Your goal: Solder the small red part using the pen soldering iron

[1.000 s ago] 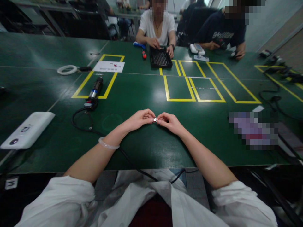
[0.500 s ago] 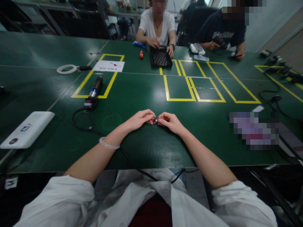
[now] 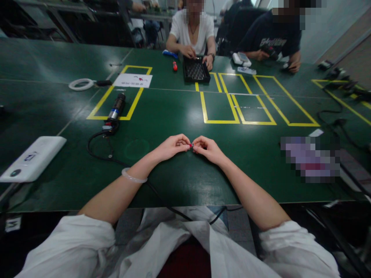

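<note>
Between my hands, just above the green table [image 3: 174,177], is a tiny red and metallic part [image 3: 191,146], too small to name. My left hand [image 3: 176,146] pinches its red side between thumb and fingertips. From the other side, my right hand [image 3: 206,147] pinches the greyish end, fingers curled. The fingertips nearly meet and hide most of the part. A black cylindrical tool with a silver and blue band [image 3: 114,112] lies left of my hands, its black cable running back toward me under my left forearm.
White power bank [image 3: 34,158] at left; blurred purple object [image 3: 311,158] at right. Yellow tape rectangles mark the table, with a paper sheet [image 3: 133,80] on one. Opposite, a person handles a black tray [image 3: 196,71] beside a red item [image 3: 175,66]; another holds a dark tool [image 3: 269,52].
The small part has turned slightly between my fingertips, with more red showing on the left side. My right hand has shifted up very slightly; both hands keep their pinch.
</note>
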`<state>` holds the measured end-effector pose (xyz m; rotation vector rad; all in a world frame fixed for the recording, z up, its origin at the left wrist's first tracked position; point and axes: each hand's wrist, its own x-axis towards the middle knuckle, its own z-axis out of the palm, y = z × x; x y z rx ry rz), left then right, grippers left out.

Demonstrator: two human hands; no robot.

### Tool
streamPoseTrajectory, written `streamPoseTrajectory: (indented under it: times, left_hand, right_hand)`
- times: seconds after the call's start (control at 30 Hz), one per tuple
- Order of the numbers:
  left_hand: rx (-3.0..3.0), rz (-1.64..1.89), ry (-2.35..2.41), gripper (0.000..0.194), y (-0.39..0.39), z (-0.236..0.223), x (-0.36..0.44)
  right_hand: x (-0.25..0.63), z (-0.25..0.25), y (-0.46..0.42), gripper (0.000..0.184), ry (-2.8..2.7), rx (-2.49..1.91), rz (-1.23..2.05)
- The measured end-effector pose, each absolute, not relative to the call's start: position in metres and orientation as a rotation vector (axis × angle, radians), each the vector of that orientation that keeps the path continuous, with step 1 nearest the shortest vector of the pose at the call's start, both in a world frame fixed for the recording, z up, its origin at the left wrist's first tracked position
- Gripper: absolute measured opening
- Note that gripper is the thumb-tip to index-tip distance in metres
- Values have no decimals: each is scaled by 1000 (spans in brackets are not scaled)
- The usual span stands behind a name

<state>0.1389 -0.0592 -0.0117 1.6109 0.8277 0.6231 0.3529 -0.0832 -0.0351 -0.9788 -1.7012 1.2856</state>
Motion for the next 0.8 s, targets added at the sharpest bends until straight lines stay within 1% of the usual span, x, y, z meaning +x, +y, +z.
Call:
streamPoseTrajectory:
  times: [0.17,0.3,0.4,0.8]
  left_hand:
    - [1726,652,864,28,-62,-9,140]
    - [1871,680,861,22,-64,-7,141]
    - [1929,712,865,19,-64,-6,141]
    - [1902,707,895,27,-63,-7,141]
  right_hand:
    - [353,-39,-82,31,-1642,-945,1292]
    - [353,-41,-82,35,-1639,-975,1278]
    - [353,-40,-82,34,-1649,-967,1261]
    - [355,-38,-83,25,-1735,-970,1125]
